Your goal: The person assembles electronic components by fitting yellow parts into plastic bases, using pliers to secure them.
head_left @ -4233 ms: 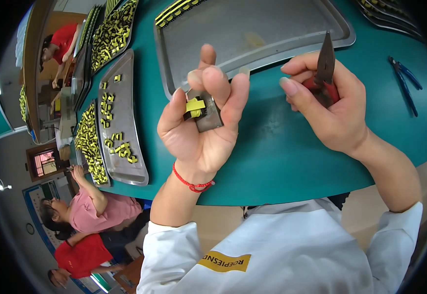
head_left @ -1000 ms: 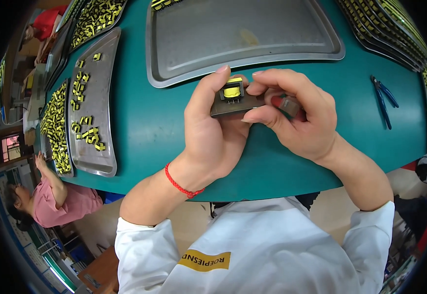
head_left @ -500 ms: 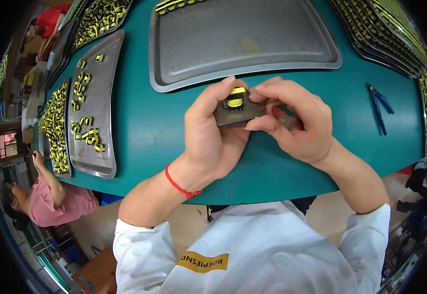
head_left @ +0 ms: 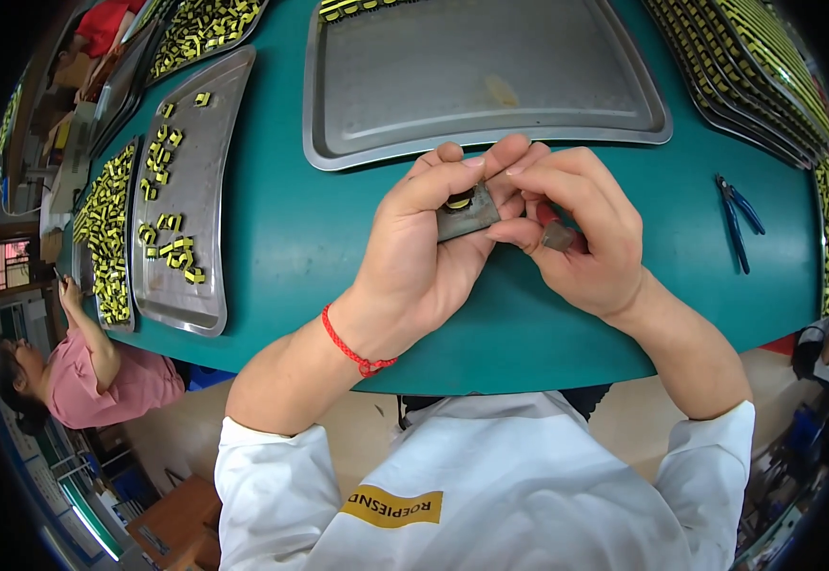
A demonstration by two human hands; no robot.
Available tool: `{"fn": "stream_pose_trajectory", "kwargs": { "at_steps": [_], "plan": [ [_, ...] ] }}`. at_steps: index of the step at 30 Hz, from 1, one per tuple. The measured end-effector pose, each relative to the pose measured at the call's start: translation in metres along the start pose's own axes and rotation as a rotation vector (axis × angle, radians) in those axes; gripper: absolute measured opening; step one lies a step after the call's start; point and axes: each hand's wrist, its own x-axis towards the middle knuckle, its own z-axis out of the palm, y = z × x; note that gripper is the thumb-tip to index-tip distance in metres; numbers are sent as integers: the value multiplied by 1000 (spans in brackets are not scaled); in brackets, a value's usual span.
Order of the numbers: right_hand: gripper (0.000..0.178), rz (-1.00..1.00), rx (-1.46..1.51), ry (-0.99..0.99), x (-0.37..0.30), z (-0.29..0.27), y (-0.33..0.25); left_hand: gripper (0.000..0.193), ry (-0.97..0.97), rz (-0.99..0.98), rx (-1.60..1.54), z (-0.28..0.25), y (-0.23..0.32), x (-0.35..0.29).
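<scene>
My left hand is closed round a small grey metal plate, above the table in front of me. A small black-and-yellow transformer sits at this plate, mostly covered by my left thumb. My right hand is curled round a short red and grey tool whose kind I cannot make out. The right fingertips meet the left ones at the plate's right side and hide part of it. A red cord bracelet circles my left wrist.
Beyond my hands lies a large metal tray with a row of transformers at its far edge. A tray of loose transformers is at left. Blue-handled pliers lie at right, near stacked full trays. A person in pink sits at left.
My left thumb has moved over the transformer, covering most of it. The left fingers have come up behind the plate to meet the right fingertips. The view has shifted slightly.
</scene>
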Motion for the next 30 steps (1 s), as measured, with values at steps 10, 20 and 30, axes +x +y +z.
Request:
{"fn": "stream_pose_trajectory", "kwargs": {
  "at_steps": [10, 20, 30],
  "plan": [
    [35, 47, 72, -6, -2, -1, 4, 28, -2, 72, 18, 9, 3, -2],
    [29, 365, 223, 91, -9, -6, -5, 50, -238, 726, 898, -4, -9, 2],
    [24, 380, 353, 144, -11, -11, -4, 58, -446, 1160, 1349, -10, -9, 8]
  ]
}}
